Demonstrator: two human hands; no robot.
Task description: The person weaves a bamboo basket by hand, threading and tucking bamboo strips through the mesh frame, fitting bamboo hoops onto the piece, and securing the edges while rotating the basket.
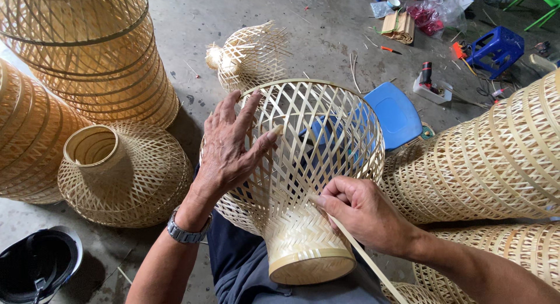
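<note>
Two hands are working one woven bamboo shade [303, 164] that is lying tilted across your lap, its open rim facing twelve o'clock and its narrow neck pointing at six. Your left hand [230, 143] is spreading wide and flat against the lattice at nine o'clock. Your right hand [364, 213] is pinching a loose bamboo strip [367, 260] at four o'clock, the strip trailing toward five. Finished shades are crowding you: a bell-shaped one [125, 173] at nine, a long ribbed one [496, 158] at three. Bare concrete floor [326, 30] is lying beyond the rim at twelve.
</note>
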